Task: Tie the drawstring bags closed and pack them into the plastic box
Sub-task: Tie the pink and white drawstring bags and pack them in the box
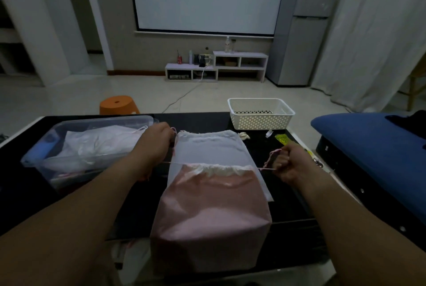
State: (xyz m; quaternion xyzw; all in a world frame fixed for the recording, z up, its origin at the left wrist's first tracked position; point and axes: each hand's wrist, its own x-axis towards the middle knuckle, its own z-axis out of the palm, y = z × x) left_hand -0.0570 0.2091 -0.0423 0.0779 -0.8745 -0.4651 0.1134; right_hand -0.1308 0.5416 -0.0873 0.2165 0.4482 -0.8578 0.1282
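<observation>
A pink drawstring bag (212, 214) lies on the black table (202, 119), on top of a white drawstring bag (212, 147) whose gathered mouth points away from me. The pink bag's mouth is puckered along its top edge. My left hand (156, 142) grips the pink cord at the bag's left side. My right hand (288, 161) is fisted on the pink cord at the right side. The cords run taut from both hands to the bag's mouth. A clear plastic box (96, 124) at the left holds white bags.
A white perforated basket (260, 114) stands at the table's far right. Small items and a yellow tag (282, 139) lie near it. An orange stool (118, 104) sits beyond the table, and a blue cushion (368, 138) is at the right.
</observation>
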